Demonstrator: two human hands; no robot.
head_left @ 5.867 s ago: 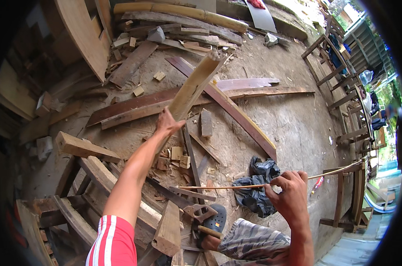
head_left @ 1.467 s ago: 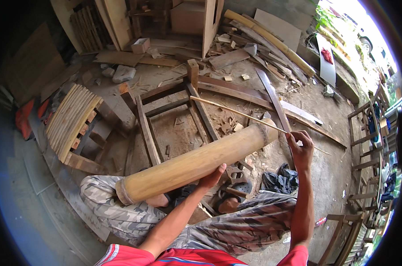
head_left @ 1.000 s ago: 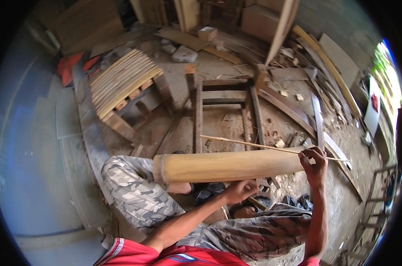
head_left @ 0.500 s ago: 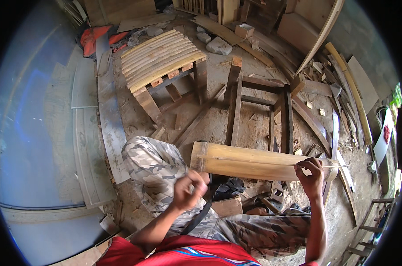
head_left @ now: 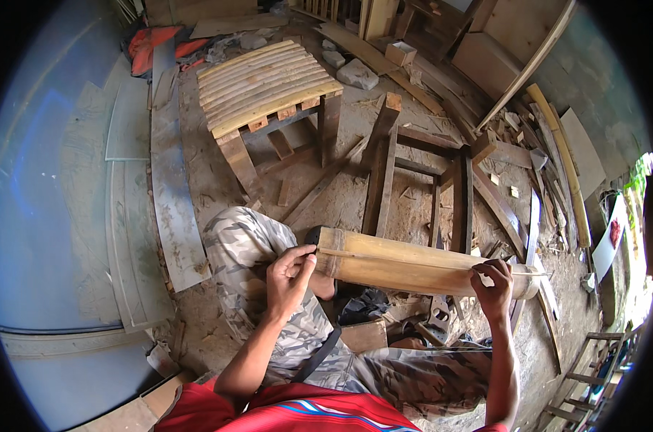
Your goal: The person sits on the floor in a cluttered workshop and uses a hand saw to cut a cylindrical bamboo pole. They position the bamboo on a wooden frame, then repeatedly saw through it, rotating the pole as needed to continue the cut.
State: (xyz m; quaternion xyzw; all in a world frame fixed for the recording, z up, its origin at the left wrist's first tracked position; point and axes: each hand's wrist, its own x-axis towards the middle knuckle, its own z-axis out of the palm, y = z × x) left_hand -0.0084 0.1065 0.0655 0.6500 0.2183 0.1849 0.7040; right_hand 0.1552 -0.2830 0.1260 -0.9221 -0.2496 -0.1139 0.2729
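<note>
The fat yellow bamboo piece (head_left: 405, 275) lies sideways in front of the person, near the bent knee in camouflage trousers (head_left: 248, 248). A thin stick (head_left: 384, 257) runs along it. The right hand (head_left: 493, 288) pinches the stick near the bamboo's right end, and a bit of the stick pokes out past the fingers. The left hand (head_left: 290, 277) is at the other end. Its thumb and finger come close together by the stick's tip, but I can't tell if they squeeze it.

The bamboo hides the bottom of a dark wooden frame (head_left: 418, 167). Below the bamboo I see a saw handle (head_left: 434, 308), with most of the saw covered up. A black crumpled thing (head_left: 364, 305) sits there too, too dark to make out. Behind, on the floor, stands a slatted stool (head_left: 269, 86). On the far right, the dark round edge cuts off a ladder-like wooden frame (head_left: 584, 379).
</note>
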